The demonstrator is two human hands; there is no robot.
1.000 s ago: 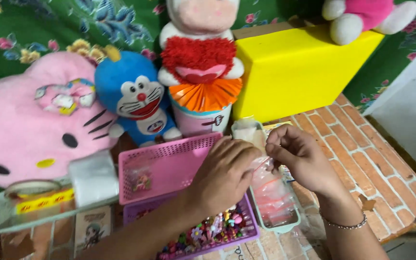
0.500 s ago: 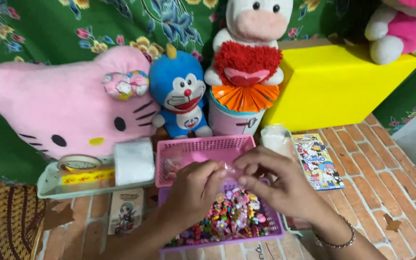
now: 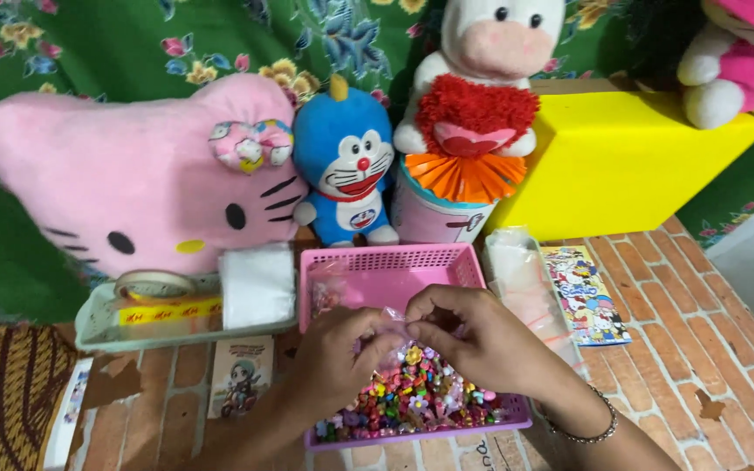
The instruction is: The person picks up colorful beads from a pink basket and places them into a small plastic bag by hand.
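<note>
I hold a small clear bag (image 3: 397, 321) between my 2 hands, just above the purple basket (image 3: 517, 420) of coloured beads (image 3: 412, 397). As far as I can judge, the work is at an early stage: the bag looks empty, though it is too small and glossy to be sure, and the beads lie heaped in the basket. The pink basket (image 3: 394, 270) behind it holds what looks like 1 small filled bag (image 3: 325, 296) at its left side, so little seems packed. More clear bags (image 3: 525, 288) lie in a tray to the right. My left hand (image 3: 335, 359) pinches the bag's left edge with thumb and fingertips drawn close together. My right hand (image 3: 473, 336) pinches the other edge the same way, fingers curled and nearly closed on the plastic. Both grips are narrow, and the 2 hands almost touch at the bag's mouth.
</note>
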